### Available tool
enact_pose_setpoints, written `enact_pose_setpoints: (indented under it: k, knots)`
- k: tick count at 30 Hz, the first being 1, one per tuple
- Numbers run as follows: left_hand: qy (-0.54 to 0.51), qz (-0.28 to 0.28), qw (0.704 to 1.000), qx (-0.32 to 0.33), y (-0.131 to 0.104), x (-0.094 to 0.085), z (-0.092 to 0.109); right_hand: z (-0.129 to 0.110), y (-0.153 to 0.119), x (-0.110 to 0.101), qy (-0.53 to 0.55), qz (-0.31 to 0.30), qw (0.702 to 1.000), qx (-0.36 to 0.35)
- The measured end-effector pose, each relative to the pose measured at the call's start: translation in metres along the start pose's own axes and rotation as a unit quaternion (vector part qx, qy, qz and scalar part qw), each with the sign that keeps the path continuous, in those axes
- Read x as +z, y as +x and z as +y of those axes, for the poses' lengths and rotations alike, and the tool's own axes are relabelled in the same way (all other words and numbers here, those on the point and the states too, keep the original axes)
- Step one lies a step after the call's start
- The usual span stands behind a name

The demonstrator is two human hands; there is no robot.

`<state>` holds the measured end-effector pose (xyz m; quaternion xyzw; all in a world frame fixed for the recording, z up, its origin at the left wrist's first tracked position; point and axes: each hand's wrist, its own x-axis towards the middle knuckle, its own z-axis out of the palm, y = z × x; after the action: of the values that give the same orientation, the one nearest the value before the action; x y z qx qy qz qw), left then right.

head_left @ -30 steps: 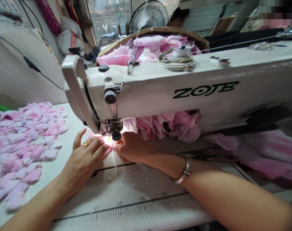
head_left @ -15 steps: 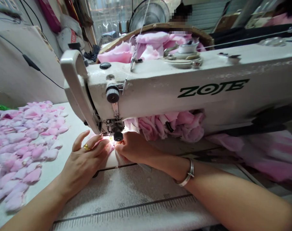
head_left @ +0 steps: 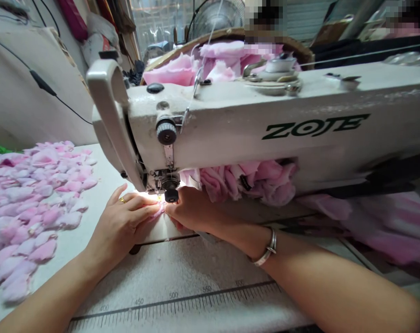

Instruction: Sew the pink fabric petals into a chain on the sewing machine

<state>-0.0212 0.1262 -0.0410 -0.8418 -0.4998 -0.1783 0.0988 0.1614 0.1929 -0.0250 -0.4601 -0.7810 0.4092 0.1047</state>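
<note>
At the lit needle area of the white sewing machine [head_left: 210,138], a small piece of pink plush fabric [head_left: 158,212] lies on the machine bed. My left hand [head_left: 128,212], with a gold ring, holds this fabric from the left, its fingers reaching toward the needle and the thumb tucked close. From the right, my right hand [head_left: 192,208] pinches the same piece, fingers curled, right beside the black knob [head_left: 171,195] at the presser foot. The fingertips of both hands almost meet there. Fabric under the fingers is mostly hidden.
Many small pink pieces [head_left: 39,199] cover the table's left side. Bunched pink fabric [head_left: 247,180] sits behind the right hand under the machine arm. A basket of pink fabric [head_left: 175,69] stands behind. A printed ruler [head_left: 175,305] runs along the front edge. People are beyond.
My left hand's fingers have drawn closer together and lie flatter beside the needle. The right hand keeps its pinch in nearly the same spot. The view has shifted slightly.
</note>
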Motion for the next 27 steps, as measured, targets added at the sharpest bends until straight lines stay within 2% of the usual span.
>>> enact_pose_setpoints:
  k: [13,20,27]
  knots:
    - [0.004,-0.034,0.999,0.027,-0.006,0.004,-0.008,0.012,-0.002,-0.006,0.050,-0.028,0.998,-0.005]
    - [0.003,-0.061,0.998,0.013,-0.008,0.005,-0.008,0.010,0.005,-0.003,0.032,0.006,0.999,-0.005]
    - [0.011,-0.080,0.997,0.014,-0.007,0.004,-0.008,0.012,0.000,-0.007,0.012,-0.011,1.000,0.007]
